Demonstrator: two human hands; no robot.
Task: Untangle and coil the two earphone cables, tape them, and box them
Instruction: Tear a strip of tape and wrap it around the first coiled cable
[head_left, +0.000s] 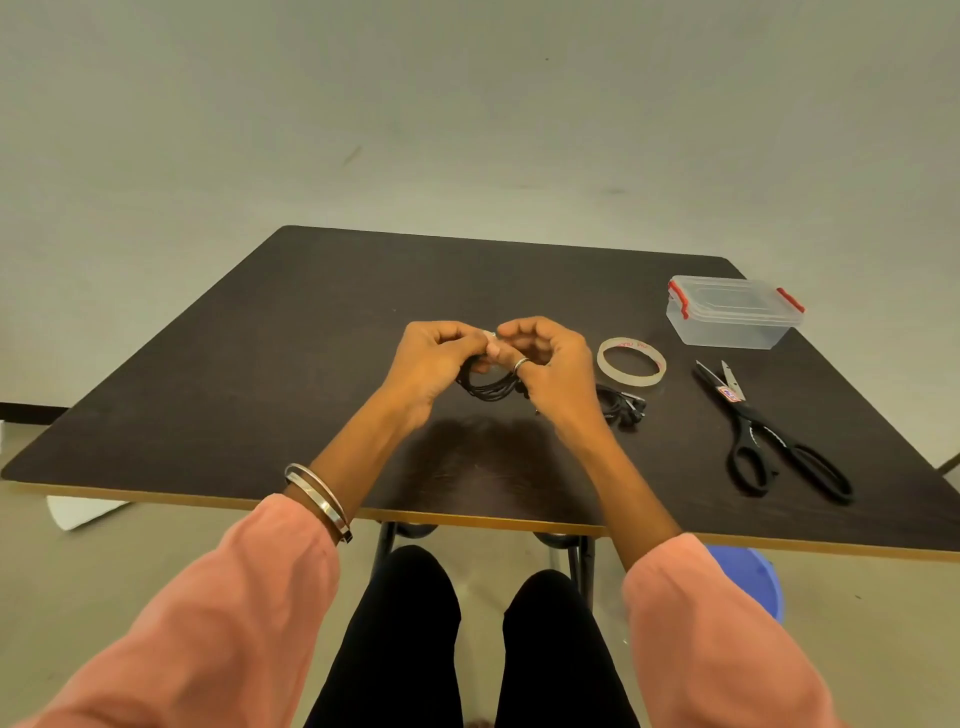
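My left hand (431, 361) and my right hand (545, 364) meet above the middle of the dark table (260, 364). Both hold a coiled black earphone cable (488, 387) between them, fingers curled round it. A small pale bit, perhaps tape, shows between my fingertips at the top of the coil. A second black earphone cable (621, 405) lies bundled on the table just right of my right hand, partly hidden by it. The clear tape roll (631, 362) lies flat to the right. A clear plastic box (732, 312) with red clips, lid on, stands at the far right.
Black-handled scissors (763, 436) lie near the table's right side, blades pointing away from me. A blue stool (753, 577) shows under the table's front right edge. My knees are below the front edge.
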